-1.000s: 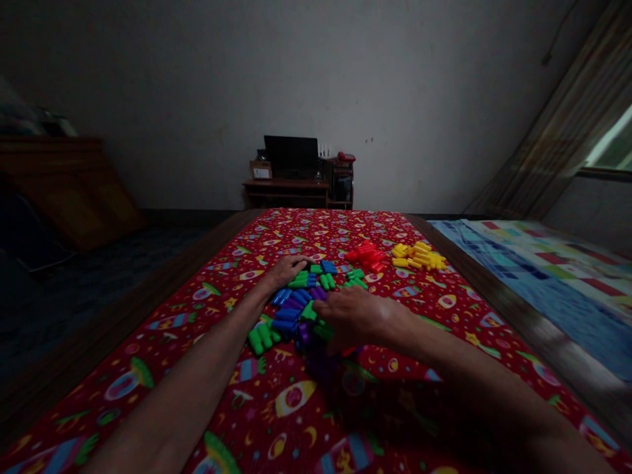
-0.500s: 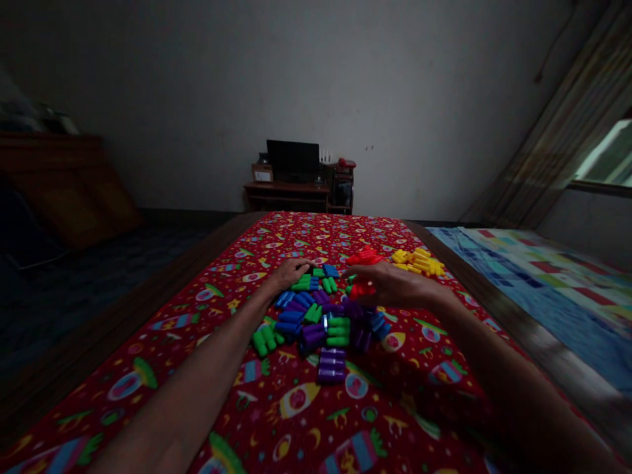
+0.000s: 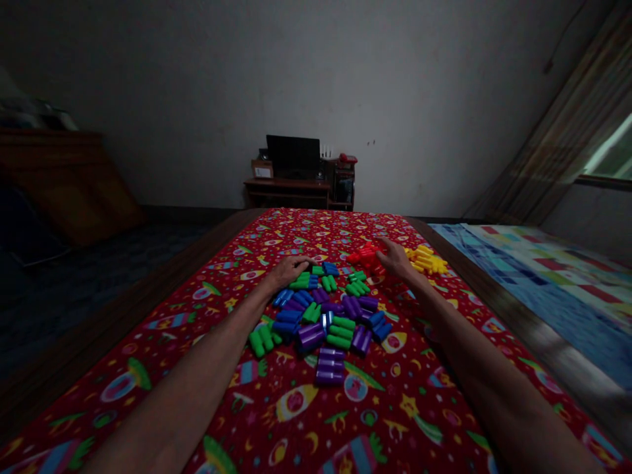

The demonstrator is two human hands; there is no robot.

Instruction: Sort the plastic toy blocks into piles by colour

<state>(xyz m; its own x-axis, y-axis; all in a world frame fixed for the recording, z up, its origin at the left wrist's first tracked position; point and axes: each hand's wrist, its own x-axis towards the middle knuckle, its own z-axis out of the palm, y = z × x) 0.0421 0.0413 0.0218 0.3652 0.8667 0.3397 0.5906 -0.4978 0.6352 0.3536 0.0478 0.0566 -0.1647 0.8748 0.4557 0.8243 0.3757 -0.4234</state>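
Note:
My left hand (image 3: 289, 270) rests at the far left edge of a loose spread of plastic blocks, fingers stretched toward a green block (image 3: 316, 270) and a blue block (image 3: 330, 268). Nothing shows in its grip. At the far right, my right hand (image 3: 396, 259) is over the right side of a heap of red blocks (image 3: 364, 253), thumb and fingers apart. Its palm is hidden. Beyond that hand lies a pile of yellow blocks (image 3: 428, 261). Purple blocks (image 3: 311, 336), green blocks (image 3: 340, 332) and blue blocks (image 3: 288, 322) lie mixed, nearer to me.
A red patterned cloth (image 3: 296, 441) covers the table under the blocks. Behind it, a desk (image 3: 286, 186) with a dark monitor (image 3: 293, 157) stands against the wall. A wooden cabinet (image 3: 64, 191) is on the left, a bed with a patchwork cover (image 3: 533, 276) on the right.
My right hand has moved away and to the right with a red block, from above the mixed blocks to the red heap, and its fingers have opened. My left hand has stayed nearly still.

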